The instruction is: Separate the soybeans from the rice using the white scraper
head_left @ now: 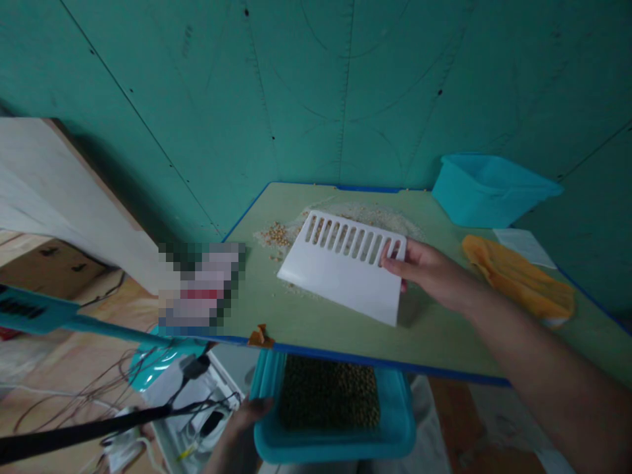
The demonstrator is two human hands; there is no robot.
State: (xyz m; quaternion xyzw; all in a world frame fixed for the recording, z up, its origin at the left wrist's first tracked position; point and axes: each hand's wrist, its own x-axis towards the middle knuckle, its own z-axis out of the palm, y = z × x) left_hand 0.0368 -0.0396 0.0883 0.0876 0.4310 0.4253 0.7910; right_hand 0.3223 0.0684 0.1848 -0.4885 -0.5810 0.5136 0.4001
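Clock centred on white slotted panel [340,280], 12 toward green wall [306,99]. Panel tilted over middle of desk [444,342]; right hand [424,266] gripping its 3 o'clock end, thumb on near face. Left hand [248,416] gripping teal tub [336,449] by tub's 9 o'clock rim; tub below desk edge at 6, dark grains [328,395] inside. Orange-tan grains [276,234] at 10, pale fine grains [390,214] at 12. Teal bin [478,197] at 2, orange cloth [518,280] at 3.
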